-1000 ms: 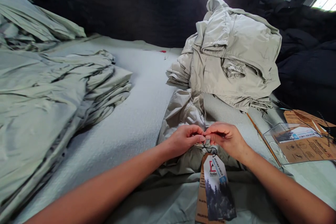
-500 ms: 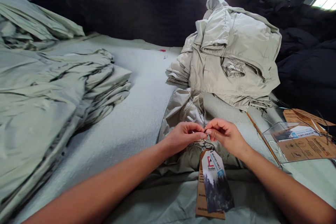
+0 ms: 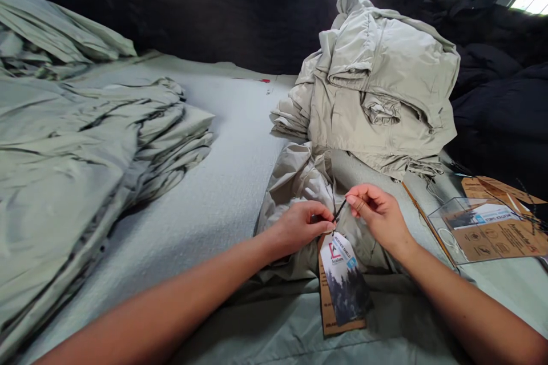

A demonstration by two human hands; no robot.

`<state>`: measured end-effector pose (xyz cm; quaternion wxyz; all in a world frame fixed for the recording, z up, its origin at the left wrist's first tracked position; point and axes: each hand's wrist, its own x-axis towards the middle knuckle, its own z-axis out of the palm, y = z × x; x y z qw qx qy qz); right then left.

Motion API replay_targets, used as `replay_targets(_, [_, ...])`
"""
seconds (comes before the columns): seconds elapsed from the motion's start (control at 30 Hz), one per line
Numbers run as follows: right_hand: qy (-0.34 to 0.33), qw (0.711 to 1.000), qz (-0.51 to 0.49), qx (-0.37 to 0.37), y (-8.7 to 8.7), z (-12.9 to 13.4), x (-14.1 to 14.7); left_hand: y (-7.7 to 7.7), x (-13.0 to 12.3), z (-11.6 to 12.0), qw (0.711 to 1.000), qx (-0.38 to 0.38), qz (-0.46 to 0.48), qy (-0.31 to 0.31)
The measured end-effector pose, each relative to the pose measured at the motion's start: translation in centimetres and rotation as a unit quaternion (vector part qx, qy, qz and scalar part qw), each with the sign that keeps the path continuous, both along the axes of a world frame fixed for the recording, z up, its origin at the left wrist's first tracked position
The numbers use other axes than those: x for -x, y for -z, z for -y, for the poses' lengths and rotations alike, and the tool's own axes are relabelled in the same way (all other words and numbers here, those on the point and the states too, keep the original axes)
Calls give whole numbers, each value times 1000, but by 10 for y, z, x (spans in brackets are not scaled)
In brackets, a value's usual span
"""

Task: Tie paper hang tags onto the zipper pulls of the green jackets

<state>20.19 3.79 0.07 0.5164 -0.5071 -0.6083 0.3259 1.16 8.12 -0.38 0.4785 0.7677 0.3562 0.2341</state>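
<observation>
Between my hands runs a short black tag string [image 3: 339,210]. My right hand [image 3: 377,214] pinches its upper end between thumb and fingertips. Lower down, my left hand [image 3: 302,227] pinches around the string just above the hang tags. A printed hang tag [image 3: 345,279] with a forest picture hangs there, overlapping a brown card tag [image 3: 327,313]. Both lie over a grey-green garment [image 3: 274,319] spread in front of me. Its bunched, crumpled part [image 3: 295,177] is behind my hands. What exactly the left fingertips grip is partly hidden.
Folded beige garments [image 3: 385,85] are piled at the back right. More grey-green garments [image 3: 64,165] lie on the left. A clear plastic box [image 3: 449,217] with brown tags [image 3: 496,242] stands at the right, beside a thin brown stick [image 3: 428,222]. Dark bundles [image 3: 214,17] line the back.
My right hand has moved up and to the right, away from my left, drawing the string out straight. The tags have shifted slightly up and left.
</observation>
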Motion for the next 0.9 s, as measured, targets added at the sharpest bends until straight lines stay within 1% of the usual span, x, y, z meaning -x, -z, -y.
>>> replay_targets(0.1, [41,999,-2,-13,-1,0,-1,-10,2,4,998,-38,27,-52])
replay_targets(0.13, [45,998,8,-30,-1,0,-1,-14,2,5,998,-32,38,-49])
replay_targets(0.17, [45,997,20,-53,-2,1,-1,-17,2,7,998,-8,48,-28])
replay_targets(0.23, [33,993,46,-100,-5,4,2,-22,2,10,994,85,68,26])
replay_targets(0.27, [22,991,59,-122,-6,6,3,-23,2,11,986,139,84,40])
replay_targets(0.33, [1,983,83,-161,-6,10,7,-23,2,11,961,238,133,36])
replay_targets(0.4, [-19,977,101,-188,-3,13,9,-22,3,9,928,321,186,23])
replay_targets(0.47, [-37,976,101,-190,2,14,11,-20,4,7,898,383,215,19])
replay_targets(0.53, [-60,981,84,-164,6,14,12,-19,5,4,885,415,211,13])
replay_targets(0.63, [-110,987,49,-103,9,10,12,-22,8,1,892,416,175,4])
replay_targets(0.73, [-157,985,31,-59,10,7,11,-27,11,-1,917,380,121,-5])
replay_targets(0.83, [-174,983,42,-51,11,4,10,-32,14,-3,939,335,73,-19])
replay_targets(0.9, [-168,982,59,-59,13,4,10,-33,15,-4,946,318,61,-21])
